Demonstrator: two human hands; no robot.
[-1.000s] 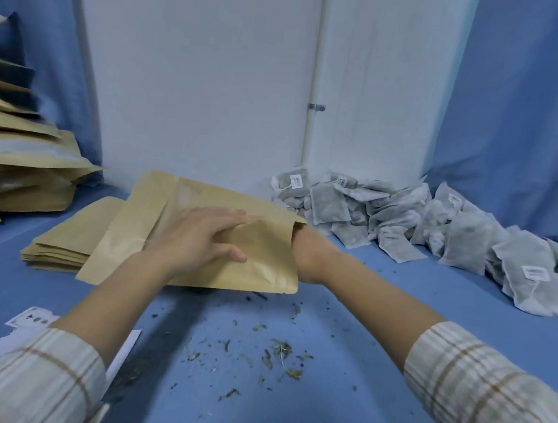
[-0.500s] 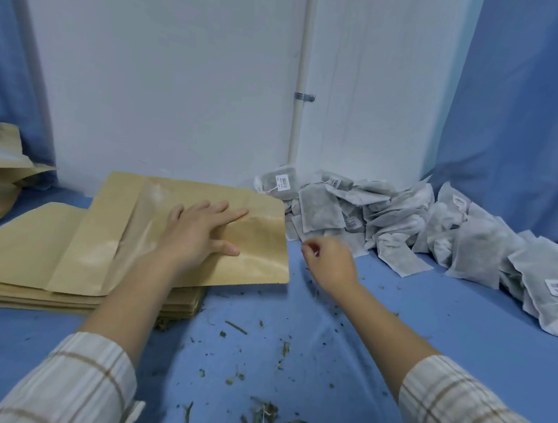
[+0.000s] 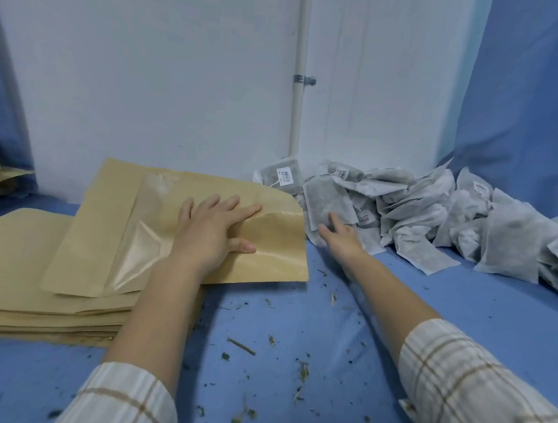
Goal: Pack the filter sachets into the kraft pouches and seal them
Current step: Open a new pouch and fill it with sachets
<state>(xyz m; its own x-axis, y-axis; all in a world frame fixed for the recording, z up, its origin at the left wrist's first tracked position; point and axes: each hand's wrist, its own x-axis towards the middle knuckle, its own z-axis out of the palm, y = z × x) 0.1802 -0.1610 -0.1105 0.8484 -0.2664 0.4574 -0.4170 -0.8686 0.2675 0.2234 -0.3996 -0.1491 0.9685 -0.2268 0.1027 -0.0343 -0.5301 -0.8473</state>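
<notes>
Kraft pouch point(image 3: 268, 244): flat under the left hand point(image 3: 208, 235), fingers straight, pressing it onto the pouch stack point(image 3: 12, 272). Thin stiff paper with a clear window; likely light and slippery; best held by an edge near the mouth. Whether anything is inside cannot be told.

Filter sachets point(image 3: 422, 217): heaped on the worktop point(image 3: 429, 325) against the wall, just beyond the right hand point(image 3: 339, 235), whose fingers reach out relaxed, touching the nearest sachet point(image 3: 327, 198), gripping nothing. Soft, light, probably tearable; pinch a corner.

Loose herb bits point(image 3: 300, 371): nearer than both hands.
</notes>
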